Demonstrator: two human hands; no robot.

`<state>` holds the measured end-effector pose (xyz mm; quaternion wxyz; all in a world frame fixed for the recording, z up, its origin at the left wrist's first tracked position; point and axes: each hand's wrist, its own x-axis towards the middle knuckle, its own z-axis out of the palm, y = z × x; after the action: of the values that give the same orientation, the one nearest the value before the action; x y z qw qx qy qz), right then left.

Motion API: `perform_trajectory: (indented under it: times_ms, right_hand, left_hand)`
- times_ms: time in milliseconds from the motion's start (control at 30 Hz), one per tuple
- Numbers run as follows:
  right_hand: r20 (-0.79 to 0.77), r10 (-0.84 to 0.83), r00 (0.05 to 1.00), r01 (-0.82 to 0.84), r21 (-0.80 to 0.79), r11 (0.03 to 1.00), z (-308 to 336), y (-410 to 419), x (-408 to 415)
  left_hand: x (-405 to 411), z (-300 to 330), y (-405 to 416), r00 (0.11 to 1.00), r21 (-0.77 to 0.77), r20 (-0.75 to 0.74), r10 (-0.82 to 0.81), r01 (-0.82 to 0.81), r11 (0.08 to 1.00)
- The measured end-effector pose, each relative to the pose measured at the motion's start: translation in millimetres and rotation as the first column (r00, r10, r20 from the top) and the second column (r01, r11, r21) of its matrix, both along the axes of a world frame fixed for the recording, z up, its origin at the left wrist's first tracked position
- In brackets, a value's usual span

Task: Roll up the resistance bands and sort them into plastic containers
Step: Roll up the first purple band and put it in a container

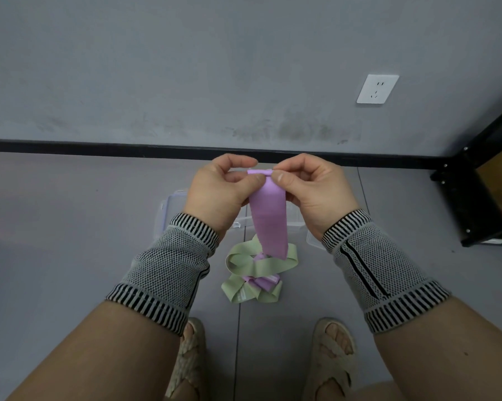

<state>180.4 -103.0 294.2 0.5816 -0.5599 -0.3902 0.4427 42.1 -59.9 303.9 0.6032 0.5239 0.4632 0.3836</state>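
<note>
A purple resistance band point(268, 221) hangs from both my hands, its top end folded into a small roll between my fingertips. My left hand point(223, 189) pinches the roll's left side and my right hand point(310, 189) pinches its right side. The band's lower end reaches the floor. There it lies in a loose pile with a pale green band point(252, 273) and more purple band point(262, 282). Clear plastic containers point(171, 206) stand on the floor behind the pile, partly hidden by my hands and wrists. Another clear container point(313, 241) shows under my right wrist.
A grey wall with a black skirting board point(99, 146) runs close behind the containers. A white socket point(377, 88) sits on the wall. A black metal rack point(481, 183) with a cardboard box stands at the right. My sandalled feet point(333, 357) are just below the pile.
</note>
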Motion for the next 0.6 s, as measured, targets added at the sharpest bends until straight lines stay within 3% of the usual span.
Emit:
perform_trajectory:
  times_ms: [400, 600]
  right_hand:
    - [0.041, -0.034, 0.999, 0.032, 0.052, 0.998, 4.0, 0.0, -4.0]
    - [-0.039, -0.122, 0.992, 0.121, -0.019, 0.992, 0.3, -0.1, -3.2]
  left_hand:
    - [1.1, 3.3, -2.9, 0.997, -0.02, 0.07, -0.015, 0.016, 1.0]
    - [-0.3, 1.2, 0.5, 0.999, 0.019, 0.035, 0.021, -0.022, 1.0]
